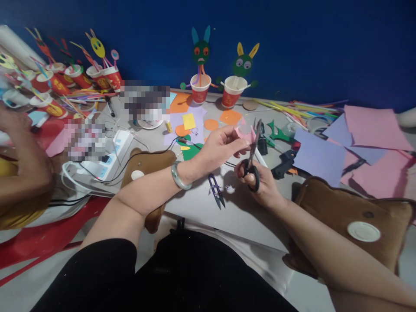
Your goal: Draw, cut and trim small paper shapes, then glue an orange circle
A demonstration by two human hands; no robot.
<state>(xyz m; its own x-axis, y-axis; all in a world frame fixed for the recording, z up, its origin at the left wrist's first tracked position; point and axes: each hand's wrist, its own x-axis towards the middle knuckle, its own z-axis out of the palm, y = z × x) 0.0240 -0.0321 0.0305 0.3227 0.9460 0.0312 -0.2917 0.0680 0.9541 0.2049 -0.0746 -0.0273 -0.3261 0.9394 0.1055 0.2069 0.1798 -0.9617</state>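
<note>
My left hand (pixel 224 145) pinches a small piece of pink paper (pixel 247 132) above the table, fingers closed on its lower edge. In my right hand (pixel 260 180) is a pair of black-handled scissors (pixel 251 158), blades pointing up beside the paper's right side. Whether the blades touch the paper I cannot tell. Below my hands, purple thread snips (pixel 216 191) lie on the table. Near my left wrist lie a green paper scrap (pixel 192 151), an orange paper circle (pixel 211 125) and a yellow paper square (pixel 188 121).
Two red paper cups (pixel 199 93) with green-headed figures stand at the back. Purple paper sheets (pixel 316 151) and a black glue gun (pixel 285 164) lie right. A power strip (pixel 115 154) and another person's arm (pixel 26 160) are left. A brown cushion (pixel 338 221) sits front right.
</note>
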